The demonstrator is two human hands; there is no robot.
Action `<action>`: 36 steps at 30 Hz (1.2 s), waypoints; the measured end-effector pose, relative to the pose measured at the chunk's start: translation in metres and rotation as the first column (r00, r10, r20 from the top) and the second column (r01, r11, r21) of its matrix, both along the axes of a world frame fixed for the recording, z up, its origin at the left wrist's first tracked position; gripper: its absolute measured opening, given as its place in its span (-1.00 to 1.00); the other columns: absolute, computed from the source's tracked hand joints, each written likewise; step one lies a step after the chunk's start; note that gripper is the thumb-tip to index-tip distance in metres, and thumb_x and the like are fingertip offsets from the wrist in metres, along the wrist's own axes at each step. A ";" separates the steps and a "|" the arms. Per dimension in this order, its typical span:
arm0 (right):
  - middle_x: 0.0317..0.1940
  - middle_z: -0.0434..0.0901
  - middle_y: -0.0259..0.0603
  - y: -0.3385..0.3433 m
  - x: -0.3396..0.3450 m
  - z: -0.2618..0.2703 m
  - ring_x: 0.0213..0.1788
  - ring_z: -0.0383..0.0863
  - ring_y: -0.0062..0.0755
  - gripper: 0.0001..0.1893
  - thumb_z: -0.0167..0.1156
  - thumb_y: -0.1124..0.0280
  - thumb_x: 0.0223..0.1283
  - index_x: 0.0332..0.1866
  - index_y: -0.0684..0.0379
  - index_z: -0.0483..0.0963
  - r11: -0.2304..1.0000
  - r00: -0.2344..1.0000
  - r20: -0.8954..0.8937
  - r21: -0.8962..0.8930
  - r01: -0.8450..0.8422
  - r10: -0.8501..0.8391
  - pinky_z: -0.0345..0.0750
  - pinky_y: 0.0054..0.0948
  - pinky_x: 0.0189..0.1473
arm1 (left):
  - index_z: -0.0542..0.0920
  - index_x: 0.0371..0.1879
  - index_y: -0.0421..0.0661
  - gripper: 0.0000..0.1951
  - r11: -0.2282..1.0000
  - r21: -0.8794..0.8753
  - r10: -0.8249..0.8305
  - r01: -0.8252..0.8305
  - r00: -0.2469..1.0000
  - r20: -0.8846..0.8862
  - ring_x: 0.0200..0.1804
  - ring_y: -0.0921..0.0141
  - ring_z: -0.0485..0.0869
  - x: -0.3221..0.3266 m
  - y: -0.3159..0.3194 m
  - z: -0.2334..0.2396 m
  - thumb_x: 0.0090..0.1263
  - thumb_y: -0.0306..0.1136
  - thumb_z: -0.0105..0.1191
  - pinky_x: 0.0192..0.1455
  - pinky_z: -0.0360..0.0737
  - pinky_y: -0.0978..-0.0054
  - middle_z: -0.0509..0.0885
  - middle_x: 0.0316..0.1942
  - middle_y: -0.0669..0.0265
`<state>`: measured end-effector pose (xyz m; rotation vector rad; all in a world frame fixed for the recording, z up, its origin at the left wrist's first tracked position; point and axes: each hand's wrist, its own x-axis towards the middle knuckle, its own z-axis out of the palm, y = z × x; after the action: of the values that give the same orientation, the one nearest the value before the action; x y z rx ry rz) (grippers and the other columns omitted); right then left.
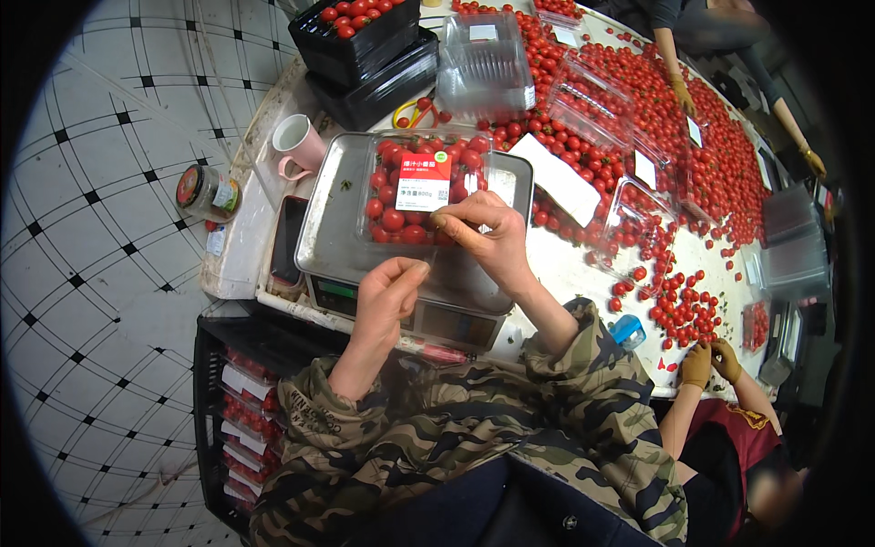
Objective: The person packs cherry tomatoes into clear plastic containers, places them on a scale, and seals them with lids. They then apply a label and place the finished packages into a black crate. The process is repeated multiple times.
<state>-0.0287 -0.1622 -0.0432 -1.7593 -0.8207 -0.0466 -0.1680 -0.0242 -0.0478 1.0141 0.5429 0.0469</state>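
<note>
A clear plastic clamshell box (376, 171) full of cherry tomatoes lies on the steel pan (331, 225) of a weighing scale. Its lid bears a red and white label (423, 179) with writing. My right hand (489, 232) is over the box's near right part, thumb and forefinger pinched by the label's lower corner. Nearer to me, my left hand (389, 294) is raised over the front rim of the pan with its fingers curled and thumb against forefinger. Whether either pinch holds something thin and clear cannot be made out.
Loose cherry tomatoes (636, 89) and empty clamshells (485, 68) cover much of the table. Left stand a pink mug (301, 143), a phone (290, 239) and black trays (369, 75). A black crate (205, 410) holds packed boxes below. Co-workers' gloved hands (697, 366) work at right.
</note>
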 end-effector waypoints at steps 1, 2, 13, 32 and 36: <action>-0.46 0.67 -0.37 -0.001 0.001 0.001 -0.32 0.56 -0.47 -0.87 0.44 0.37 0.11 -0.23 0.09 0.77 1.000 0.999 -0.041 -0.003 -0.009 0.009 0.46 -0.45 -0.20 | 0.67 -0.22 -0.19 -0.86 1.000 -0.007 -0.016 0.016 1.000 0.026 -0.57 0.75 0.34 -0.001 0.000 0.002 0.42 -0.38 0.27 -0.59 0.15 0.74 0.60 -0.44 0.52; -0.45 0.67 -0.37 -0.002 0.001 0.002 -0.31 0.55 -0.47 -0.87 0.44 0.37 0.11 -0.23 0.10 0.77 1.000 0.996 -0.082 -0.005 -0.019 0.018 0.46 -0.45 -0.20 | 0.67 -0.24 -0.20 -0.86 0.993 0.122 -0.010 0.005 0.999 0.044 -0.57 0.74 0.34 -0.001 -0.001 0.002 0.41 -0.38 0.27 -0.58 0.17 0.73 0.59 -0.46 0.52; -0.46 0.60 -0.47 -0.010 -0.002 -0.006 -0.33 0.53 -0.47 -0.86 0.44 0.30 0.05 -0.25 -0.03 0.77 0.992 0.956 0.279 -0.110 -0.067 0.096 0.35 -0.41 -0.16 | 0.70 -0.31 -0.30 -0.83 0.829 0.555 -0.003 0.064 0.994 -0.109 -0.64 0.69 0.42 0.006 -0.002 -0.017 0.37 -0.41 0.28 -0.57 0.33 0.63 0.57 -0.67 0.46; -0.37 0.62 -0.38 0.006 -0.007 -0.010 -0.28 0.65 -0.42 -0.80 0.46 0.46 -0.05 -0.25 0.04 0.73 1.000 0.964 0.265 0.022 0.016 -0.022 0.59 -0.45 -0.29 | 0.62 -0.11 -0.26 -0.80 0.929 0.361 0.134 -0.076 0.981 -0.138 -0.59 0.52 0.61 0.035 -0.002 -0.030 0.51 -0.35 0.12 -0.59 0.51 0.64 0.69 -0.38 0.29; -0.36 0.62 -0.34 0.010 -0.007 -0.009 -0.31 0.67 -0.43 -0.79 0.47 0.47 -0.06 -0.24 0.06 0.73 0.998 0.945 0.327 -0.057 0.030 -0.010 0.62 -0.46 -0.33 | 0.58 -0.14 -0.26 -0.79 0.937 0.316 0.186 -0.151 0.979 -0.082 -0.61 0.52 0.57 0.039 -0.002 -0.030 0.50 -0.32 0.14 -0.61 0.49 0.64 0.66 -0.36 0.29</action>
<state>-0.0352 -0.1526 -0.0517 -1.8443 -1.0519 -0.3379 -0.1290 -0.0260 -0.0778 1.2783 0.7395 0.2360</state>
